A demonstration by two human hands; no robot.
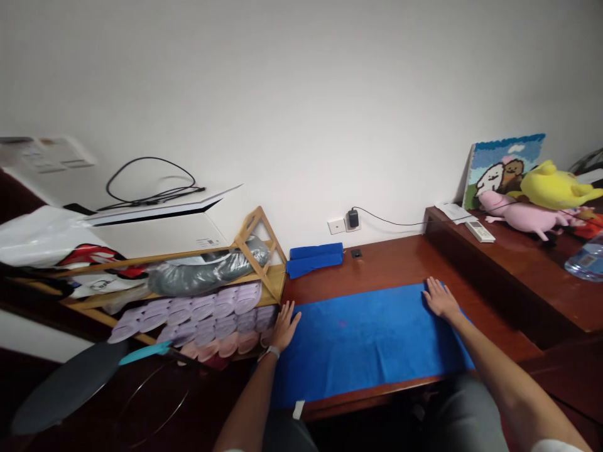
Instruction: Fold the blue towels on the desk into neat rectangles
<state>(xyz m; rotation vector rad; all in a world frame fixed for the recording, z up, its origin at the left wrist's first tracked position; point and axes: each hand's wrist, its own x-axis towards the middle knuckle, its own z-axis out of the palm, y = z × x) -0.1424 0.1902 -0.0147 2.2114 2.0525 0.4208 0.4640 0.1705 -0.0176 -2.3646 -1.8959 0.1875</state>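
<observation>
Two bare hands are set palm down and well apart, fingers loosely spread, and nothing is gripped by either. Between them a blue cloth is spread over the wooden desk. Its far left corner is met by the left hand, its far right corner by the right hand. Whether the left fingertips are rested on fabric or on bare wood cannot quite be told from this angle.

Nearer the body than both hands, shallow creases are seen, and a white tag is shown at the near left corner, by the desk's front edge. Beyond the left hand, folded blue pieces are placed against the wall; outside it, a wooden rack is filled with lilac slippers. Past the right hand, a remote control is left on a raised ledge.

The step in hand is judged to be smoothing. It is best done with flat palms and even, light pressure: one corner should be pinned while the other is drawn outward, and creases should be stroked toward the near edge, lest the cloth be dragged askew.
</observation>
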